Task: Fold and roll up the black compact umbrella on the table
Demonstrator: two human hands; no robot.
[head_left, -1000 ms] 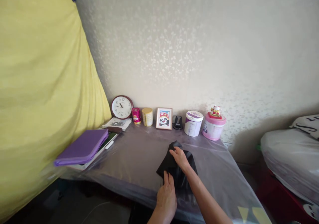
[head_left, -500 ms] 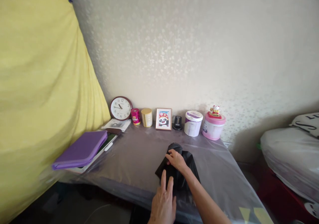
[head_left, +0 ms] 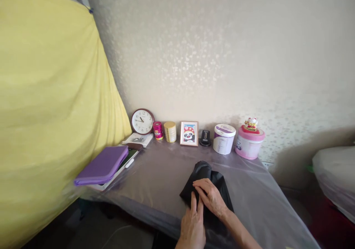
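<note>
A black folded fabric bundle (head_left: pixel 202 170) lies near the front of the table, with a raised rounded roll at its far end and looser flaps spread to either side. Across its middle rests my right hand (head_left: pixel 212 197), palm down, its fingers stretched over the cloth. My left hand (head_left: pixel 192 223) is at the near side with two fingers extended, their tips touching the fabric close to the right fingers. Both hands partly hide the bundle's near part; what kind of article it is cannot be made out.
Along the wall stand a clock (head_left: pixel 142 121), a pink can (head_left: pixel 158 131), a yellow-lidded canister (head_left: pixel 170 132), a picture frame (head_left: pixel 189 133), a small black stand (head_left: pixel 205 138) and two tubs, one purple-white (head_left: pixel 224 139), one pink (head_left: pixel 249 145). A purple folder (head_left: pixel 102 164) lies left beside a yellow curtain (head_left: pixel 55 94).
My right hand has slid down the bundle toward me, away from the rolled end, and now lies close to my left hand. The view has shifted slightly left. The bundle stays in place.
</note>
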